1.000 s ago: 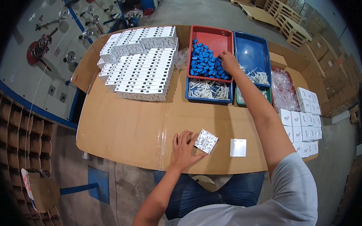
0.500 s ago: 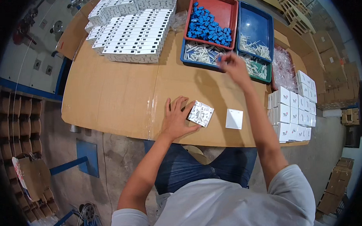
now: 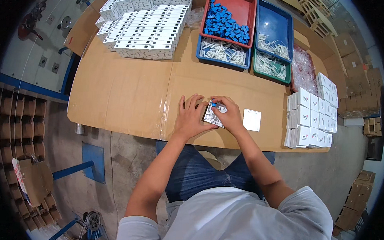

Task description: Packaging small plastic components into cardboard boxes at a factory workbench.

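Observation:
On the cardboard-covered table in front of me sits a small square white box [image 3: 212, 118] with a grey-and-white patterned face. My left hand [image 3: 191, 120] steadies it from the left, thumb along its near edge and the other fingers spread toward its far corner. Over its far side, my right hand [image 3: 228, 115] pinches a small blue plastic piece [image 3: 213, 105]. I cannot tell whether that piece touches the box. The right fingers cover part of the box. Just right of this hand lies a flat white square [image 3: 252, 120].
At the far left stand stacked white boxes [image 3: 144, 37]. Beyond the hands are a red tray [image 3: 250, 10] with blue pieces and blue [image 3: 274, 19] and green [image 3: 279, 77] trays with thin white pieces. White boxes [image 3: 314, 115] and clear plastic bags [image 3: 302, 69] are at right.
My right hand has come back from the trays to the small box, bringing a blue piece. The left hand stays at the box. The view has shifted slightly.

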`<control>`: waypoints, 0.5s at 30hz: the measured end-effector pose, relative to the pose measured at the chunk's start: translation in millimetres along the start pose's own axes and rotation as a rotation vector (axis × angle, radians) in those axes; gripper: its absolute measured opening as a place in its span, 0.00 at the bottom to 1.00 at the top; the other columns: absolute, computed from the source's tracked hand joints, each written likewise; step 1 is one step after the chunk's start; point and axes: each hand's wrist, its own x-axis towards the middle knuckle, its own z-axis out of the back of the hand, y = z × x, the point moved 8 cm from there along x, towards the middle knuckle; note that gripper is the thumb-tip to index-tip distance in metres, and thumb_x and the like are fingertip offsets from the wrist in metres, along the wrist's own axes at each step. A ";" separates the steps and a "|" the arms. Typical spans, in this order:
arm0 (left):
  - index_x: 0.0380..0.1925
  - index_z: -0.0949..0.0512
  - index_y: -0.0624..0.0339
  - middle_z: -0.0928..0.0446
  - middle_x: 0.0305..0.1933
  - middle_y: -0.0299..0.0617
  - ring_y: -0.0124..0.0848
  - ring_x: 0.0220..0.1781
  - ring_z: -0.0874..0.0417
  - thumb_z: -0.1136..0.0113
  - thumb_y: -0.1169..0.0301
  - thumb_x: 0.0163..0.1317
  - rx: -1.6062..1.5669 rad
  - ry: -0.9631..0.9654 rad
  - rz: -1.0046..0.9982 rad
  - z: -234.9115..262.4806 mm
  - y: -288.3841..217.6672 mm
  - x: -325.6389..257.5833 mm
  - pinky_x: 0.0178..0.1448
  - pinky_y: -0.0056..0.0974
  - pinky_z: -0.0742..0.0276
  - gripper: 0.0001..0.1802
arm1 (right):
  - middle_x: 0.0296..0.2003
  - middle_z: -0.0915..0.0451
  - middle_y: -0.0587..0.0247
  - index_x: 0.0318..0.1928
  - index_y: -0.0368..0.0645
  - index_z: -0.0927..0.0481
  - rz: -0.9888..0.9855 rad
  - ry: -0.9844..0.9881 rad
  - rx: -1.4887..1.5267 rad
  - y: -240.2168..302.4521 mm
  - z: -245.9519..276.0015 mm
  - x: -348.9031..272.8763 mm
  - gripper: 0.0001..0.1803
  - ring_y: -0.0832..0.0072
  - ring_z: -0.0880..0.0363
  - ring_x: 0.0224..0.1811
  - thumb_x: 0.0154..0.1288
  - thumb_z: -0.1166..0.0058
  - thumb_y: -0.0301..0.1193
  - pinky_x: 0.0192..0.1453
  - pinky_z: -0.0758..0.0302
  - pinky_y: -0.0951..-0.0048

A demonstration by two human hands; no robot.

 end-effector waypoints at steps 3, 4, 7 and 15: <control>0.62 0.24 0.52 0.33 0.70 0.45 0.42 0.80 0.39 0.27 0.30 0.45 -0.004 -0.019 -0.009 0.5 1.0 -0.5 0.84 0.68 0.60 0.51 | 0.50 0.12 0.59 0.46 0.41 0.16 0.004 0.001 -0.048 1.8 -2.2 -0.2 0.15 0.55 0.17 0.55 0.57 0.30 0.24 0.61 0.22 0.59; 0.61 0.24 0.52 0.32 0.70 0.45 0.43 0.79 0.38 0.26 0.31 0.45 -0.007 -0.031 -0.012 1.1 0.8 -0.3 0.83 0.70 0.59 0.50 | 0.50 0.12 0.60 0.45 0.42 0.15 0.003 -0.006 -0.065 1.6 -2.0 -0.6 0.15 0.55 0.17 0.54 0.57 0.30 0.24 0.60 0.23 0.58; 0.61 0.23 0.52 0.32 0.70 0.45 0.43 0.79 0.38 0.26 0.31 0.45 0.006 -0.045 -0.023 0.5 1.4 -0.8 0.83 0.70 0.58 0.50 | 0.50 0.12 0.60 0.46 0.42 0.15 0.047 -0.024 -0.105 6.5 -2.3 -1.4 0.15 0.56 0.17 0.54 0.57 0.30 0.24 0.60 0.23 0.59; 0.60 0.22 0.51 0.32 0.70 0.45 0.42 0.79 0.37 0.26 0.30 0.46 0.011 -0.035 -0.016 0.8 0.2 -0.5 0.84 0.69 0.58 0.49 | 0.62 0.16 0.59 0.49 0.42 0.17 0.067 0.018 -0.204 -2.5 -7.0 -9.8 0.11 0.56 0.25 0.72 0.67 0.34 0.28 0.80 0.43 0.44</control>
